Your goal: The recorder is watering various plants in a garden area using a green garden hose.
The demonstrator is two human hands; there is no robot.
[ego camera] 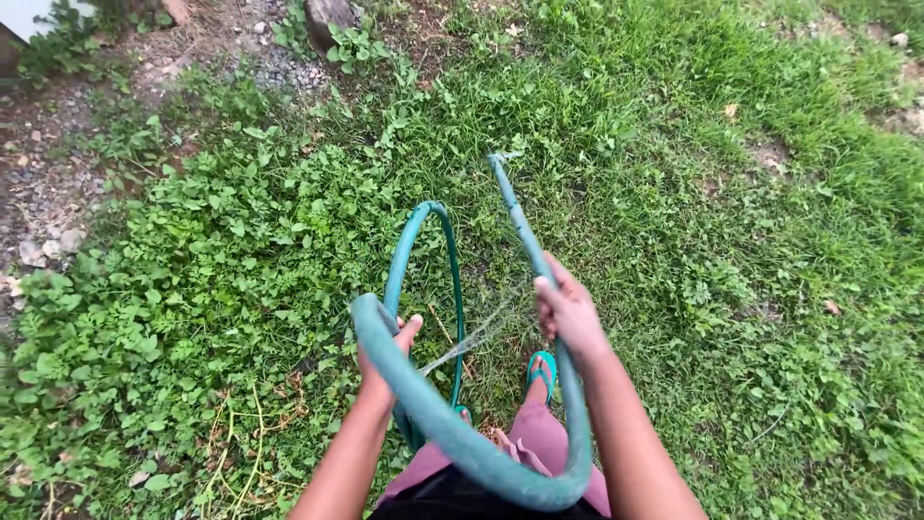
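Nearest the camera, at the bottom centre of the frame, a thick green garden hose (452, 433) sweeps in a wide bend across the person's lap, over mauve trousers (539, 438) and a teal sandal (542, 371) planted in the grass. The left hand (385, 361), lower centre-left, has its fingers wrapped shut around the hose where it curves upward, thumb raised beside it. The right hand (570, 313), just right of centre, grips the hose with closed fingers along the straighter run that leads up to the open hose end (499, 162) in the upper middle of the frame. Between the two hands a thin spray of water (472, 339) shoots out sideways, seemingly from a small leak in the hose wall, though the exact spot is hard to make out. Behind the left hand another loop of the hose (423, 250) stands up in an arch. To handle this well, I would judge it best to keep both grips firm, hold the loops from kinking, and steady the end with the right hand so it stays pointed at the ground ahead. Further out, leafy weeds (192, 270) fill the left, grass (731, 193) the right, and bare gravelly soil (58, 164) with a stone (327, 14) lies at the upper left.
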